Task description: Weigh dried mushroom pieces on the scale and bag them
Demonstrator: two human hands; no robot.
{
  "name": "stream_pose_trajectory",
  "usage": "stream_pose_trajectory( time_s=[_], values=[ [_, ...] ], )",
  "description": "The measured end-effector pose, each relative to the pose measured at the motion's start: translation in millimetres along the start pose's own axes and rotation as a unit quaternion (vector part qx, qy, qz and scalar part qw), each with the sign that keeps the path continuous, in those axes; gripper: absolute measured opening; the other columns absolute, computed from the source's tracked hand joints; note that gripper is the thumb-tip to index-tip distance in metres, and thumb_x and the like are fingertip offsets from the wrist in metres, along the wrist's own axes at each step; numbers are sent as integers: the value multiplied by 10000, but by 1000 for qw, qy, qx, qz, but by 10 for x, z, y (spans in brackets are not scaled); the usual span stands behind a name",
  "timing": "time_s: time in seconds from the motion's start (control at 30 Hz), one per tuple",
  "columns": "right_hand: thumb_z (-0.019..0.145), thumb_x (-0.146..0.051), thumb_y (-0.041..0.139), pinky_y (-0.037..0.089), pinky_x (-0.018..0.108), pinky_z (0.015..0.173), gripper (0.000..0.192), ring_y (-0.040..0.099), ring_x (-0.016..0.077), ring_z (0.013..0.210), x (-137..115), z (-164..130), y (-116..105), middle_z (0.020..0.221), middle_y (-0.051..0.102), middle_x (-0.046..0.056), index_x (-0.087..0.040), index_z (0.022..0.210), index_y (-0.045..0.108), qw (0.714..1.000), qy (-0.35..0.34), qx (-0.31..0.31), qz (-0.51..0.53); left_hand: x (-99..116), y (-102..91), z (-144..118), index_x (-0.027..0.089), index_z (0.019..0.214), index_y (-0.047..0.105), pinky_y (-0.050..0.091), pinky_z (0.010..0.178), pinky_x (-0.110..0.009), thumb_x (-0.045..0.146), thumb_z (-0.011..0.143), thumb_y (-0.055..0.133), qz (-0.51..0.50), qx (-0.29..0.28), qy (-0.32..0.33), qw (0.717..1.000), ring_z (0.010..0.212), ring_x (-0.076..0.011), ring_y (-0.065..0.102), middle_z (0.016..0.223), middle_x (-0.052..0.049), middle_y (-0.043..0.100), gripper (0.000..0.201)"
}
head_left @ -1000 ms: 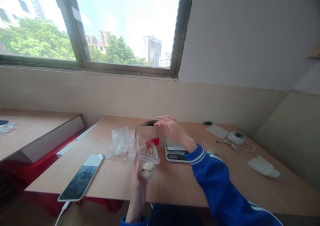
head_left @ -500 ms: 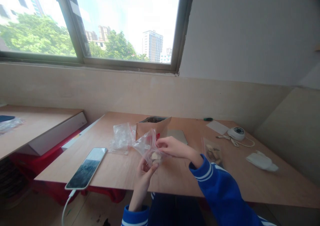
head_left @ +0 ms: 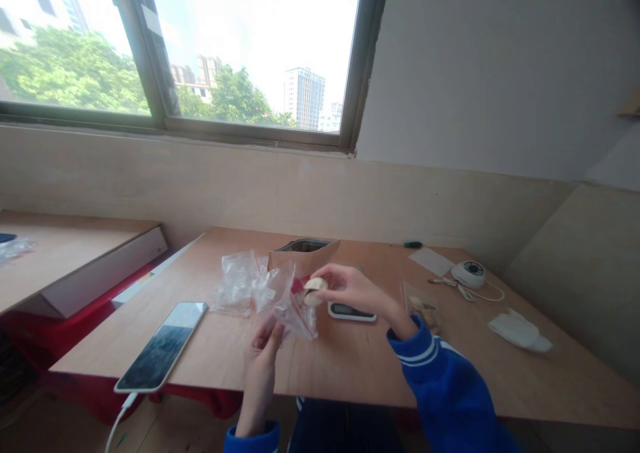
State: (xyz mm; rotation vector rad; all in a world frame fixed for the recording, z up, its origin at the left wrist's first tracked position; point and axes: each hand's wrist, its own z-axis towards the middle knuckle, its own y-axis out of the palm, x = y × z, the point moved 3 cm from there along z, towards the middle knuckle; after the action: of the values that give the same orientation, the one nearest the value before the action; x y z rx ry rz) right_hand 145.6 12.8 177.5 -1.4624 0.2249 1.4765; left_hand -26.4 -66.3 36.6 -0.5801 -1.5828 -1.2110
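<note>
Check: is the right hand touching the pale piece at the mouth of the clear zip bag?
Touching. The head view shows the right hand pinching the pale piece between its fingertips, at the clear zip bag.

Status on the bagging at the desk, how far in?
Done: one filled clear bag lies on the wooden table. In hand: left hand holds a clear red-striped zip bag; right hand pinches a pale chunk at its mouth. Left: spare clear bags, brown paper pouch open.

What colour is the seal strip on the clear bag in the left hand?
Red: the zip-bag held by the left hand has a red seal strip; the head view shows it.
</note>
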Motion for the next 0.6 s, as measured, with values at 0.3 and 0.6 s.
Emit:
stream_pose_trajectory(
  time_s=[0.3, 0.6],
  values=[
    [818, -440, 600, 376, 428, 970, 322, 501, 243, 1136, -96, 479, -198, 1195, 587, 93, -226, 1058, 616, 929, -103, 250, -254, 145, -298, 86, 221, 1062, 642, 525, 773, -233, 276, 614, 770, -135, 101, 3, 986, 969, -172, 625, 1170, -38, 639, 469],
    [895, -410, 480, 342, 404, 1031, 395, 439, 219, 1215, -146, -31, 466, 1284, 496, 104, -205, 1232, 470, 970, -104, 148, -162, 315, -153, -54, 299, 1257, 526, 458, 934, -270, 217, 674, 695, -98, 21, 38, 994, 1201, -216, 501, 1296, -23, 562, 612]
  ],
)
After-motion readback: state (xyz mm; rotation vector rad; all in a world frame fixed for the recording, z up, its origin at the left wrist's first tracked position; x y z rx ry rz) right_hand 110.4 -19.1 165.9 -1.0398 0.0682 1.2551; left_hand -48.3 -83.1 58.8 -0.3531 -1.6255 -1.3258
